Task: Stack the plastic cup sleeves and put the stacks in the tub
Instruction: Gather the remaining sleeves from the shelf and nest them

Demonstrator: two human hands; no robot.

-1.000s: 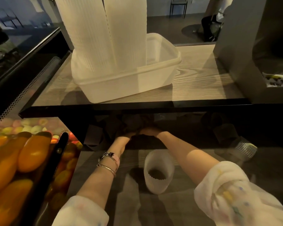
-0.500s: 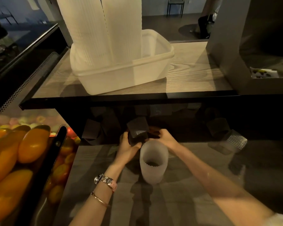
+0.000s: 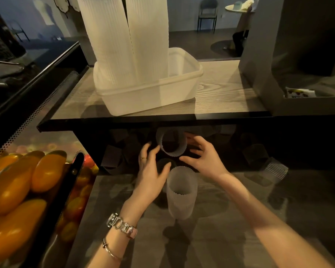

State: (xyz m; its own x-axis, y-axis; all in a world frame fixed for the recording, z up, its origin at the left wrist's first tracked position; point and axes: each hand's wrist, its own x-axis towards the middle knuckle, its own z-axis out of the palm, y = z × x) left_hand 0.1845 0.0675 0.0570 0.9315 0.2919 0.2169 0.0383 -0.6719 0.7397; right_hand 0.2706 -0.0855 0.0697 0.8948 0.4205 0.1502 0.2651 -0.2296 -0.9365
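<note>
A short stack of translucent white ribbed cup sleeves stands upright on the lower counter. Just behind and above it a single sleeve hangs tilted, its opening facing me. My right hand cradles it between thumb and spread fingers. My left hand touches its left side with fairly straight fingers. The white plastic tub sits on the upper wooden shelf and holds two tall sleeve stacks. More loose sleeves lie in the dark under the shelf.
The black shelf edge overhangs my hands. A ribbed sleeve lies on its side at the right. Yellow and red tomatoes and black tongs fill the left. A grey box stands on the shelf's right.
My hands came back out from deep under the shelf with a sleeve. It now sits higher between both hands, above and behind the standing stack.
</note>
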